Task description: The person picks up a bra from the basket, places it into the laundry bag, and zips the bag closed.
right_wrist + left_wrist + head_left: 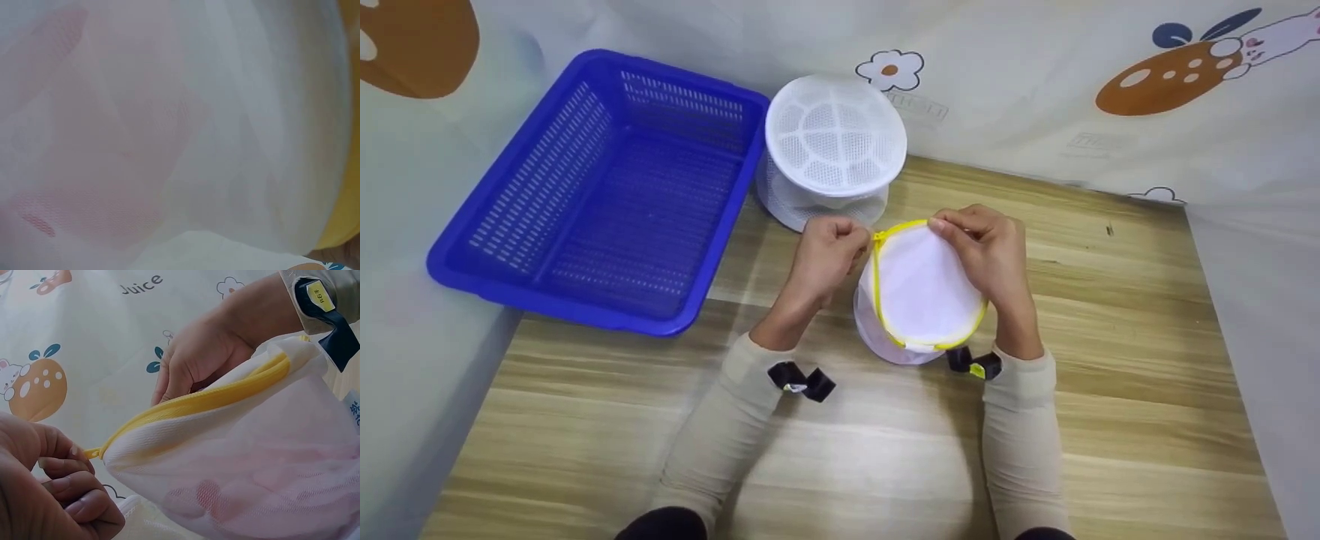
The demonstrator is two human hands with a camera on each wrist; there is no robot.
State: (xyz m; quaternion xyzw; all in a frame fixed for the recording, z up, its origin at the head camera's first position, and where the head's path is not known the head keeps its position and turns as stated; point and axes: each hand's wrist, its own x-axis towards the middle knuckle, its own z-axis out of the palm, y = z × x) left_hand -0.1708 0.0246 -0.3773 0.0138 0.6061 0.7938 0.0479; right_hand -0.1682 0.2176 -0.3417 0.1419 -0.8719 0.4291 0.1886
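A white mesh laundry bag point(926, 289) with a yellow zipper stands in front of me on the wooden surface. At the bag's upper left, my left hand point(829, 255) pinches the yellow zipper pull point(91, 453) between thumb and curled fingers. My right hand point(986, 244) pinches the far right part of the yellow-edged rim. Pinkish contents point(208, 498) show faintly through the mesh in the left wrist view; their kind is unclear. Close up in the right wrist view, the bag's mesh point(169, 112) fills most of the picture and hides the right hand.
A blue slatted plastic basket point(607, 217) stands at the left. Beside it, behind the bag, is a white mesh cylinder point(836, 139) with a round lid-like top. A patterned cloth point(1005, 82) hangs along the back and sides of the wooden surface point(1125, 337).
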